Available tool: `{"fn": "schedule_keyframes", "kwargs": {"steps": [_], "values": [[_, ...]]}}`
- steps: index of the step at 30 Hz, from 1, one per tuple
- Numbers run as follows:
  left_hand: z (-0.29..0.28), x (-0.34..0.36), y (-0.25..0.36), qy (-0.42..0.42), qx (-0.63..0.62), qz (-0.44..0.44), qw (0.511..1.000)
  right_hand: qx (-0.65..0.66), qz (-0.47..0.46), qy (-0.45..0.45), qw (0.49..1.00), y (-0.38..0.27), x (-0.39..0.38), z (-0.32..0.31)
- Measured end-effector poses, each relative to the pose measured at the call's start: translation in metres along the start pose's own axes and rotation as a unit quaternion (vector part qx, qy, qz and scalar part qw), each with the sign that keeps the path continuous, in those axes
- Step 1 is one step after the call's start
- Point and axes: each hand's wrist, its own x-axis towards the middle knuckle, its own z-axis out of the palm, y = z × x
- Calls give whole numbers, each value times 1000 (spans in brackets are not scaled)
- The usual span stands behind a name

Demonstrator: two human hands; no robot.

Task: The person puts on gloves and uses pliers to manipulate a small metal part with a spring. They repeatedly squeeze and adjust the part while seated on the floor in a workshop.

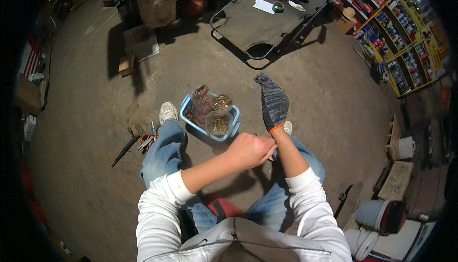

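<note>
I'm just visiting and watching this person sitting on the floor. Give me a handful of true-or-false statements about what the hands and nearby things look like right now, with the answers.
1. The right hand wears a grey knitted glove. True.
2. The left hand is bare and grips the glove's orange cuff at the right wrist. True.
3. The blue tray on the floor holds only folded cloths. False: it holds clear bags and tubs of small brownish metal-looking parts.
4. Pliers lie on the floor beside the left leg. True.
5. The folding cot ahead is bare. False: a roll of tape, a white sheet and dark clothing lie on it.
</note>
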Motion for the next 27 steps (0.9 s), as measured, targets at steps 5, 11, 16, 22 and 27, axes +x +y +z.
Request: {"fn": "schedule_keyframes", "kwargs": {"steps": [5,11,16,22,27], "values": [[-20,11,-10,173,71,-46,981,-198,1,157,967,-13,20,11],[-12,11,-16,129,129,-54,982,-236,-3,221,946,-25,16,4],[-6,7,-11,-4,-43,57,997,77,-18,176,981,-6,4,13],[7,4,7,-36,-161,21,986,-702,-241,143,655,10,0,3],[1,11,-12,-46,-226,-61,971,-907,-140,125,-377,-19,10,-38]]}}
